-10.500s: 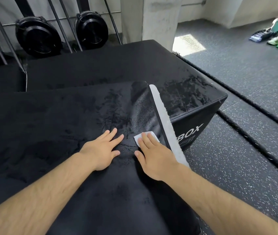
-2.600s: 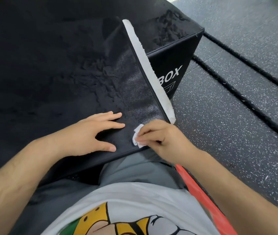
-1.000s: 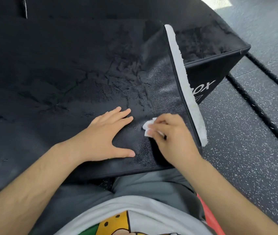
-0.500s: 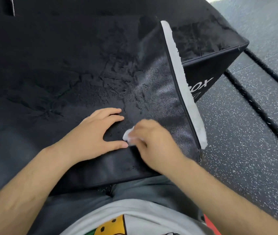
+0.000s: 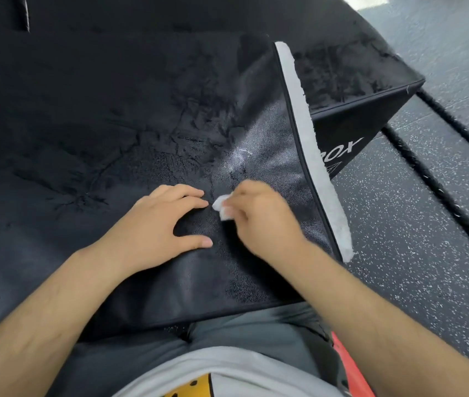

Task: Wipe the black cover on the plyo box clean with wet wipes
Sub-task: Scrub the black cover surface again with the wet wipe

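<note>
Black cover [image 5: 256, 156] lies folded back over the plyo box [image 5: 350, 121], its white fuzzy edge strip [image 5: 313, 156] facing up. Small crumpled wet wipe [image 5: 222, 206] sits on the cover's glossy near part, pinched in the right hand [image 5: 259, 219], fingers bent round it; the hand is blurred. Left hand [image 5: 156, 224] rests just beside it, fingertips and spread thumb on the cover, holding nothing. Two thick black ropes [image 5: 442, 196] run across the speckled rubber floor [image 5: 413, 282] to the right.

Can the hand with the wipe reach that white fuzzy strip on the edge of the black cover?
Probably yes. The right hand, pinching the crumpled white wet wipe, is on the black leather-like cover close to the long white fuzzy strip, and only bare cover lies between them.
</note>
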{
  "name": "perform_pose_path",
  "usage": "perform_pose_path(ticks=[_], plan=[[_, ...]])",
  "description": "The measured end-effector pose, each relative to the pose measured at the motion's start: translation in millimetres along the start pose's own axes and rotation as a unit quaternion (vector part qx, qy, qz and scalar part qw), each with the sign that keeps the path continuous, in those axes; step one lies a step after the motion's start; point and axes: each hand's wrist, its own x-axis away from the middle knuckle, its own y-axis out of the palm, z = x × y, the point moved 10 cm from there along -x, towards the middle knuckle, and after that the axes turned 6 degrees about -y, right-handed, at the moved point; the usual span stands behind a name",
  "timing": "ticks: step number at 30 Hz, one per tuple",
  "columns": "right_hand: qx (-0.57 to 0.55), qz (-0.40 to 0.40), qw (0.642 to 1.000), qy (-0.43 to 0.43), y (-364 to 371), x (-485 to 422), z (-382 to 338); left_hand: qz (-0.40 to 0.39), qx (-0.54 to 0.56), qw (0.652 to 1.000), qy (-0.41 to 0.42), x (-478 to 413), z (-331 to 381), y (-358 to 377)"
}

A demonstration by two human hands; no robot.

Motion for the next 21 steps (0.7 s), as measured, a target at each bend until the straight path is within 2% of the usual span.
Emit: perform_pose_path(ticks=[3,5,7,9,10,13,14,17,18,19,21], plan=[[0.030,0.069,0.989,0.130,-18.4,-11.3,48.1,0.014,-0.011,1.000,-0.003,-5.1,-0.8,-6.6],[0.000,0.058,0.994,0.091,-9.4,-6.2,23.6,0.024,-0.018,1.000,-0.008,-8.5,-0.9,-6.2],[-0.036,0.014,0.999,0.028,3.6,6.6,-9.7,0.026,-0.028,0.999,-0.017,-13.0,-3.0,-3.9],[-0.025,0.001,1.000,0.007,-2.1,2.7,-6.3,0.014,-0.027,0.999,-0.025,-17.6,-8.2,-0.9],[-0.012,0.011,0.999,0.029,-6.8,-6.5,10.8,0.008,-0.019,0.999,-0.029,-18.7,-11.2,-0.1],[-0.016,0.060,0.984,0.167,-20.9,-20.0,64.6,0.006,-0.010,1.000,-0.028,-17.9,-16.3,1.2],[-0.023,0.057,0.983,0.171,-16.9,-18.8,59.1,0.004,-0.011,1.000,-0.028,-17.3,-16.1,1.8],[-0.064,-0.033,0.997,0.033,16.7,-5.8,-7.6,0.004,-0.012,0.999,-0.031,-16.8,-15.4,4.8],[-0.074,-0.062,0.995,0.015,21.5,-5.4,-14.0,0.007,-0.014,0.999,-0.030,-17.0,-15.1,5.0],[-0.069,-0.072,0.995,0.011,22.5,-13.8,-7.1,0.010,-0.015,0.999,-0.030,-17.6,-15.2,5.0],[-0.048,-0.023,0.997,0.053,14.6,-45.0,26.6,0.007,-0.013,0.999,-0.033,-18.2,-15.8,4.8]])
